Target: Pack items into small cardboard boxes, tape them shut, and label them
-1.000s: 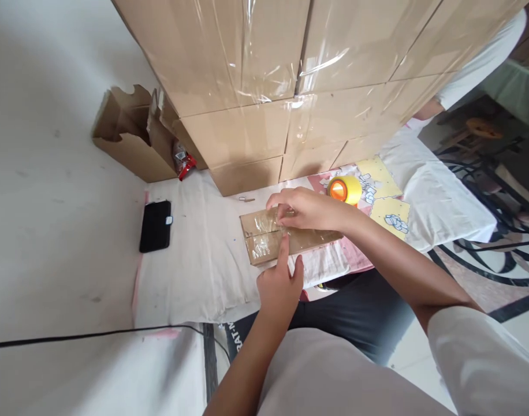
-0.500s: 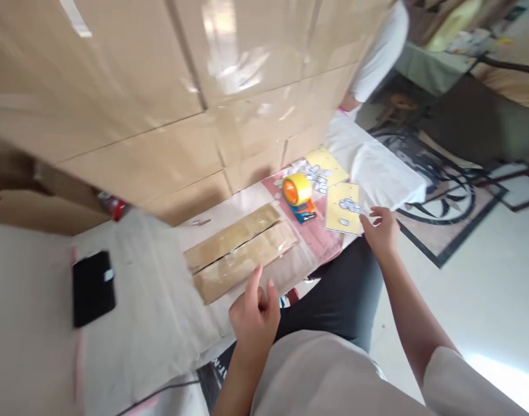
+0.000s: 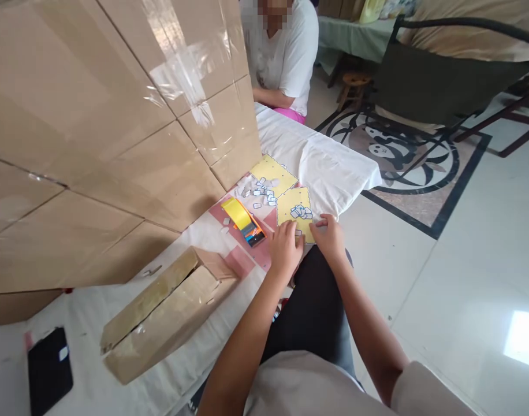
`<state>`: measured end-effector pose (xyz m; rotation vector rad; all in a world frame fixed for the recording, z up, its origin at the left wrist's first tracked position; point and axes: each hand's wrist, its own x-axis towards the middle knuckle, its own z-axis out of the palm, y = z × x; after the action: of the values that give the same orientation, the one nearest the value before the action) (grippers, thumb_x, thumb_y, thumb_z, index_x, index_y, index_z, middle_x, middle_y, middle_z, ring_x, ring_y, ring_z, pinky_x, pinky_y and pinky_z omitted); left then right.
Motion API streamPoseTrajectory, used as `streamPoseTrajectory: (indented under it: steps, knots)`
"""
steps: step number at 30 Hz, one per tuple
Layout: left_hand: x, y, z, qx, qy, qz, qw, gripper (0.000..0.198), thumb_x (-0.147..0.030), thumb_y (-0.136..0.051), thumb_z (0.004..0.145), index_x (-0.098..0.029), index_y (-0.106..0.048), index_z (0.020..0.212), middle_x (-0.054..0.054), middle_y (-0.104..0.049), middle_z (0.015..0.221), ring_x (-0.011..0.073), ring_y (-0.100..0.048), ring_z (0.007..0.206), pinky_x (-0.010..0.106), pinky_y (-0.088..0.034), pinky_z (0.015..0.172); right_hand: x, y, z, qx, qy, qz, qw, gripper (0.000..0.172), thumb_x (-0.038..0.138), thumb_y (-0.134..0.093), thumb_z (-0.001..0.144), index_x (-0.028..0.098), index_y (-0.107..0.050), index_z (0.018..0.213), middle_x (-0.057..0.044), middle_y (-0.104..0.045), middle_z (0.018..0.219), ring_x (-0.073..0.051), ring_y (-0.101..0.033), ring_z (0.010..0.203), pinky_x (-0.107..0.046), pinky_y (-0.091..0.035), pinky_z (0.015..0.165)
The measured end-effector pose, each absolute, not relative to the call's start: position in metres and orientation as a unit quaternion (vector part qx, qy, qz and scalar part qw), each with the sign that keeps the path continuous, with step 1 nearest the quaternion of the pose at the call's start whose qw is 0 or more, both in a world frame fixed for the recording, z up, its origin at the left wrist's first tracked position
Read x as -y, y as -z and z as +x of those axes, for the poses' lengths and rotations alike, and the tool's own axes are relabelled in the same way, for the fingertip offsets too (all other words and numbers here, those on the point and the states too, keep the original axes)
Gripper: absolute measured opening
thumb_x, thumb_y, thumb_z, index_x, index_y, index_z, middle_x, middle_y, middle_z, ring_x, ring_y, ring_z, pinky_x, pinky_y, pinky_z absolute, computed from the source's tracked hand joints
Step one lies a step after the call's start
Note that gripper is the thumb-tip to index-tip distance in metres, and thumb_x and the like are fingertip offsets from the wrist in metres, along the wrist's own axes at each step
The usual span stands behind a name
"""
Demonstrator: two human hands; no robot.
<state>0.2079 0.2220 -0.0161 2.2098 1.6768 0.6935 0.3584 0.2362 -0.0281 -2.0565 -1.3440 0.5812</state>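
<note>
My left hand and my right hand rest side by side on the near edge of a yellow sheet that carries small white stickers. Both hands have their fingers bent down onto the sheet; whether they pinch anything is hidden. A second yellow sheet with loose white stickers lies just beyond. A yellow tape roll on an orange dispenser stands left of my left hand. The small taped cardboard box lies untouched further left on the white cloth.
A tall stack of wrapped cardboard boxes fills the left and back. A black phone lies at the near left. Another person in a white shirt sits behind the low table. A dark chair stands on the patterned floor to the right.
Both hands left the small taped box and moved right to the yellow sticker sheet. The view swung right, bringing the other person and the chair into sight.
</note>
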Motion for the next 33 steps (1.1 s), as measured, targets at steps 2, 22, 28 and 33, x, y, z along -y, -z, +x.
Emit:
streamPoseTrajectory:
  steps: [2,22,28,33]
  knots:
    - [-0.243,0.015,0.214,-0.603,-0.232,0.751,0.139,0.041,-0.033,-0.059,0.095,-0.020,-0.055,0.134,0.012,-0.066,0.130,0.0285,-0.059,0.123,0.043,-0.046,0.102,-0.235,0.029,0.359,0.526,-0.216,-0.761,0.314,0.045,0.040,-0.058,0.089,0.016,-0.060,0.126,-0.010,-0.074,0.099,-0.029,-0.063,0.104,-0.040,-0.048,0.091]
    - [-0.275,0.019,0.221,-0.665,-0.200,0.703,0.155,0.043,-0.040,-0.064,0.094,-0.014,-0.059,0.128,0.019,-0.072,0.120,0.0309,-0.068,0.111,0.042,-0.054,0.092,-0.240,0.008,0.362,0.702,-0.138,-0.691,0.101,0.045,0.035,-0.043,0.105,0.034,-0.054,0.148,-0.013,-0.063,0.113,-0.032,-0.054,0.108,-0.042,-0.036,0.087]
    - [-0.277,0.019,0.208,-0.640,-0.193,0.723,0.175,0.021,-0.030,-0.056,0.098,-0.019,-0.066,0.113,0.012,-0.076,0.110,0.0241,-0.071,0.099,0.036,-0.054,0.087,-0.241,0.010,0.359,0.700,-0.140,-0.695,0.083,0.043,0.037,-0.039,0.106,0.034,-0.058,0.146,-0.014,-0.061,0.114,-0.031,-0.050,0.107,-0.042,-0.035,0.086]
    - [-0.277,0.026,0.199,-0.648,-0.191,0.717,0.173,0.021,-0.023,-0.046,0.100,-0.016,-0.065,0.105,0.014,-0.074,0.105,0.0255,-0.070,0.100,0.037,-0.053,0.088,-0.243,0.012,0.356,0.688,-0.133,-0.708,0.086,0.043,0.037,-0.038,0.106,0.034,-0.059,0.144,-0.013,-0.060,0.111,-0.032,-0.050,0.106,-0.042,-0.034,0.086]
